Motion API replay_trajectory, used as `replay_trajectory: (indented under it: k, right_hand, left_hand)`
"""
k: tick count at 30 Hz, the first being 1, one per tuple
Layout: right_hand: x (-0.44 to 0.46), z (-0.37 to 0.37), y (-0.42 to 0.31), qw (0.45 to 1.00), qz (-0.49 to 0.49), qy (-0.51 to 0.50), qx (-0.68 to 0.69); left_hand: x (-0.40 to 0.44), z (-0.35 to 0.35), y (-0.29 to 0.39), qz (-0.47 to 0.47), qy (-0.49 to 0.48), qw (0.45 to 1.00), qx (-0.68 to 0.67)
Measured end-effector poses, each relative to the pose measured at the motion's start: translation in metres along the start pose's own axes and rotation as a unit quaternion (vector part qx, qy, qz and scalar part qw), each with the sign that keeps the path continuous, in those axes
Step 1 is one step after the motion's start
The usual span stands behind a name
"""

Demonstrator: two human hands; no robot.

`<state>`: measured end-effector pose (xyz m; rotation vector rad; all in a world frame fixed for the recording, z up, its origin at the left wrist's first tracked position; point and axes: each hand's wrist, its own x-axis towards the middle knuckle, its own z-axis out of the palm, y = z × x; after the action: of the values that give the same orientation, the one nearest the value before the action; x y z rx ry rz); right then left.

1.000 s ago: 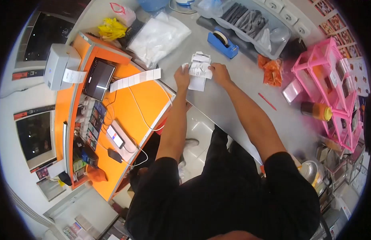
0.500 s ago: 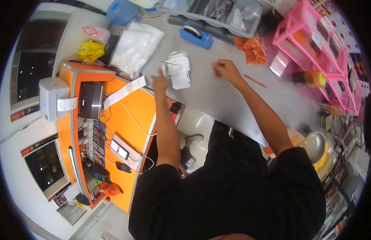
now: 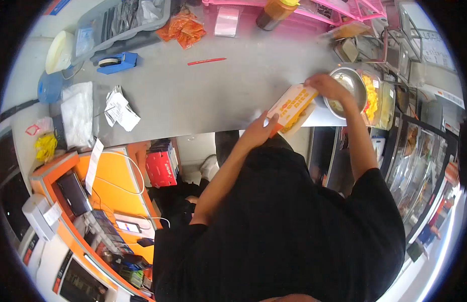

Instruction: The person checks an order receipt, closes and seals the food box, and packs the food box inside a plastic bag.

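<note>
White plastic bags lie flat at the far left of the metal counter. The blue tape dispenser sits toward the back, probably to stay within reach without crowding your working edge. Printed paper slips lie in a loose pile nearer you, and the red pen rests farther back. Your left hand reaches up and rightward, its fingers closed on the near-left end of the printed carton. That carton tilts just above the counter's front edge, lettered face up; whether it touches the metal you cannot tell. Your right forearm rises steeply, wrist turned inward, and your right hand has its fingers narrowed on the far corner. Gripping opposite ends likely keeps the carton steady. Just beside that hand stand the steel bowl and a tub of yellow food.
</note>
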<state>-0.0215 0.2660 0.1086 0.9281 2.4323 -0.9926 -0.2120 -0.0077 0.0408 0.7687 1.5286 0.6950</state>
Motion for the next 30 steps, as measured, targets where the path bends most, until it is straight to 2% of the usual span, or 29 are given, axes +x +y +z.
replay_trajectory:
  k: [3,4,5,6,7,8,9,11,13,14,15,17,18,19,20,22,24,25,28,30]
  right_hand:
    - [-0.011,0.022,0.003,0.986,0.094,-0.020,-0.135]
    - [-0.015,0.045,0.022,0.981,0.075,0.006,-0.177]
    - [-0.032,0.047,0.002,0.977,0.131,-0.015,-0.169]
    - [-0.042,0.071,0.023,0.991,0.038,0.078,-0.100]
    - [-0.031,0.088,0.044,0.991,0.032,0.062,-0.113]
    - [-0.024,0.106,0.069,0.986,-0.067,0.126,-0.088]
    - [-0.022,0.107,0.057,0.990,-0.019,0.117,-0.078]
    - [-0.024,0.105,0.040,0.994,-0.014,0.105,-0.024]
    - [-0.003,0.123,0.067,0.992,-0.031,0.115,-0.043]
    - [-0.006,0.126,0.067,0.994,-0.031,0.107,0.009]
    - [0.002,0.138,0.083,0.992,-0.012,0.119,0.026]
    - [-0.007,0.131,0.066,0.994,0.033,0.072,0.077]
    - [-0.012,0.136,0.047,0.996,0.039,0.074,0.038]
    - [-0.014,0.138,0.035,0.996,0.032,0.078,0.032]
    - [-0.013,0.142,0.025,0.996,0.029,0.080,0.027]
    - [0.011,0.150,0.014,0.990,-0.042,0.118,0.069]
    - [0.042,0.151,0.015,0.981,-0.084,0.131,0.119]
    - [0.058,0.152,0.015,0.976,-0.101,0.127,0.148]
    - [0.053,0.123,-0.009,0.983,-0.090,0.101,0.126]
    - [0.039,0.114,-0.022,0.985,-0.071,0.104,0.117]
  left_hand:
    - [-0.003,0.024,0.031,-0.042,-0.034,0.996,-0.078]
    - [0.003,0.046,0.012,-0.032,-0.004,0.998,-0.054]
    - [0.013,0.085,-0.019,-0.014,0.051,0.999,-0.006]
    - [0.027,0.120,-0.046,-0.007,0.129,0.989,0.066]
    - [0.042,0.146,-0.072,-0.015,0.208,0.970,0.125]
    - [0.020,0.142,-0.031,-0.094,0.239,0.952,0.168]
    - [0.005,0.129,-0.009,-0.127,0.245,0.950,0.147]
    - [0.017,0.150,-0.026,-0.091,0.387,0.899,0.180]
    - [0.005,0.134,-0.006,-0.100,0.380,0.893,0.221]
    - [-0.002,0.135,0.004,-0.097,0.367,0.892,0.245]
    - [0.003,0.138,0.000,-0.094,0.406,0.877,0.238]
    - [0.020,0.139,-0.006,-0.107,0.493,0.819,0.273]
    - [0.033,0.135,-0.028,-0.115,0.528,0.789,0.293]
    - [0.063,0.137,-0.053,-0.133,0.588,0.710,0.365]
    - [0.074,0.127,-0.052,-0.130,0.578,0.746,0.306]
    - [0.076,0.110,-0.049,-0.119,0.538,0.812,0.192]
    - [0.047,0.090,-0.017,-0.052,0.535,0.843,-0.027]
    - [0.034,0.081,-0.005,-0.019,0.525,0.840,-0.135]
    - [0.044,0.079,-0.019,0.005,0.554,0.830,-0.060]
    - [0.047,0.083,-0.019,-0.013,0.564,0.825,-0.046]
